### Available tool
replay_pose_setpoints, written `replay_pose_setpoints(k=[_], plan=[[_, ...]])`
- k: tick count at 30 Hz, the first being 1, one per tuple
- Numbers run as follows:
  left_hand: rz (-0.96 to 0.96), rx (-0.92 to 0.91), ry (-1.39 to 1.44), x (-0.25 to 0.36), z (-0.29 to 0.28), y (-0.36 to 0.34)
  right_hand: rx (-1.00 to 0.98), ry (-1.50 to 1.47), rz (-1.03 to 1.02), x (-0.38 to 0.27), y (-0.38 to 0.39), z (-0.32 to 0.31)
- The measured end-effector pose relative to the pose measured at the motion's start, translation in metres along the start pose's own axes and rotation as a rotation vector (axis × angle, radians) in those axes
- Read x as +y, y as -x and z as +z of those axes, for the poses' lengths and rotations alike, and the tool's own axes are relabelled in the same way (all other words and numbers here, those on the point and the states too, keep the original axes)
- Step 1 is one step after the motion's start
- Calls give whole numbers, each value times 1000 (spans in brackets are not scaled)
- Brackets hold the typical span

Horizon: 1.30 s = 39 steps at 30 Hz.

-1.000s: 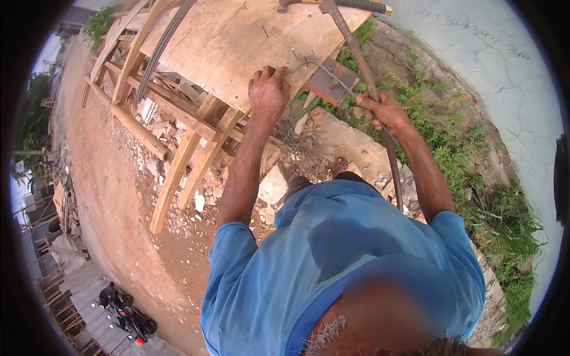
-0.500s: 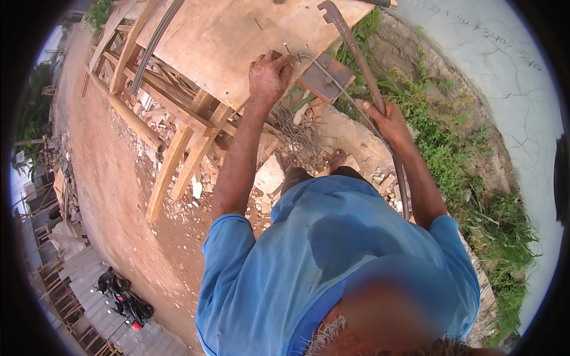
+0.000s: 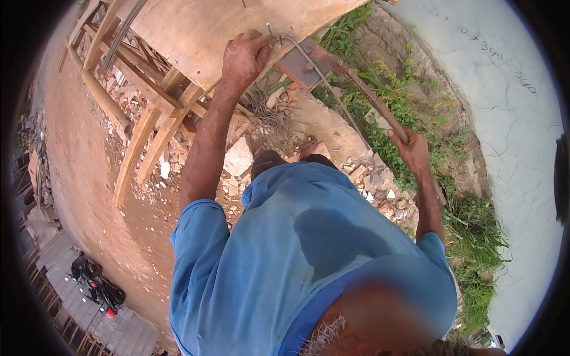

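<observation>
My left hand [image 3: 243, 59] is closed at the near edge of the plywood board [image 3: 196, 35], its fingertips pinching the short end of a thin steel rod [image 3: 339, 101]. From there the rod curves over a flat metal plate [image 3: 304, 64] with upright pins, and its long part slants down to the right. My right hand [image 3: 411, 149] is wrapped around a long rusty bending bar [image 3: 374, 101]. The bar's head reaches the plate's right side, near the rod; whether it hooks the rod I cannot tell. A nail [image 3: 269, 28] stands up from the board beside my left fingers.
Wooden trestle legs [image 3: 148, 136] and a bamboo pole [image 3: 101, 98] stand at the left. Dark rods [image 3: 126, 32] lie along the board's left side. Broken rubble [image 3: 237, 157] surrounds my feet. Weeds [image 3: 469, 219] and a pale wall [image 3: 504, 118] run along the right; a motorcycle [image 3: 98, 288] is parked lower left.
The bending bar has swung: its head came down to the plate, and my right hand moved outward and lower with it. My left hand stays by the rod's end. The whole view has shifted.
</observation>
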<state>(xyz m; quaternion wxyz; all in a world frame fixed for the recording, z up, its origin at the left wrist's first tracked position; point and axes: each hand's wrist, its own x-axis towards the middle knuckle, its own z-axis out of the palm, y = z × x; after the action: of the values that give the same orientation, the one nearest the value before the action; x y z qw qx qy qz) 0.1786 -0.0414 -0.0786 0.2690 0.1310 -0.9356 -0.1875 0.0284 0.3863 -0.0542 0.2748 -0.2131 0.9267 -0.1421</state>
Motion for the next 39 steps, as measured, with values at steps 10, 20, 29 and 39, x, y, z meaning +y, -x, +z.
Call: replay_pose_setpoints(k=[10,20,29,39], plan=[[26,-4,-23,0,-2,2,46,338,-382,1,-76,-64],[18,-21,-44,-2,-1,1,95,555,-574,-12,-115,-93],[54,-13,-28,-4,1,-2,125,545,-357,-13,-90,-78],[40,-69,37,-18,10,-2,452,547,-323,0,-76,-52]])
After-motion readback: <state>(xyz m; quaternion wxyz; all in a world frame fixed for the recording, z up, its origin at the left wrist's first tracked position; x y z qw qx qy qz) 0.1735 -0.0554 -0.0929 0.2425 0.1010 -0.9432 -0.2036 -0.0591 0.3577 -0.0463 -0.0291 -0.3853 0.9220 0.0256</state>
